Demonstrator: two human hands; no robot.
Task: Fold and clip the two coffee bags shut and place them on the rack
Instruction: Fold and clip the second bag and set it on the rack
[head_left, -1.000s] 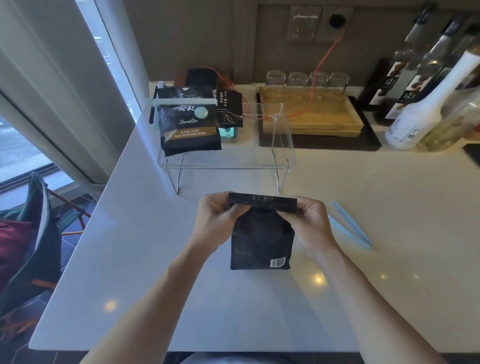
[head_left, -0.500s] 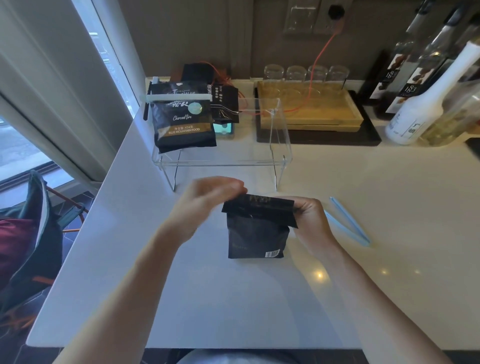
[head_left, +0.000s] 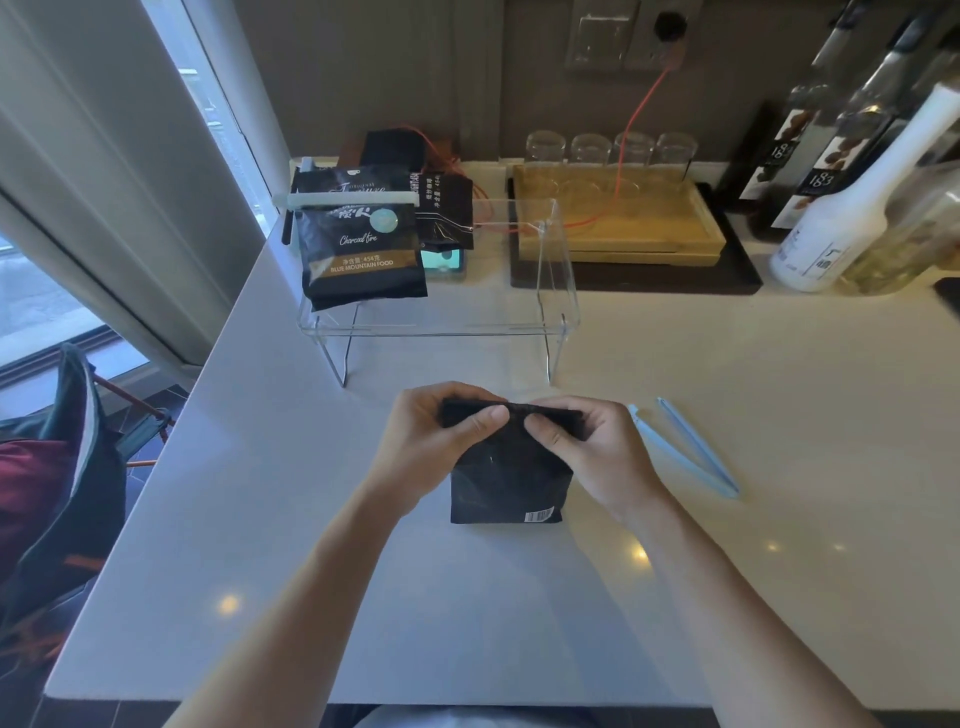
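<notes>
A small black coffee bag lies flat on the white counter in front of me, barcode toward me. My left hand and my right hand both pinch its folded top edge, thumbs near the middle. A light blue clip lies open on the counter just right of my right hand. A second black coffee bag stands at the left end of the clear acrylic rack, a pale clip across its folded top.
Behind the rack sit a wooden tray on a black mat, several upturned glasses, an orange cable and dark packets. Bottles crowd the back right. The counter's left edge drops to a chair with a bag.
My left hand lifted off the bag's top, then came back down. Both hands now press the fold, which sits lower and tighter than before.
</notes>
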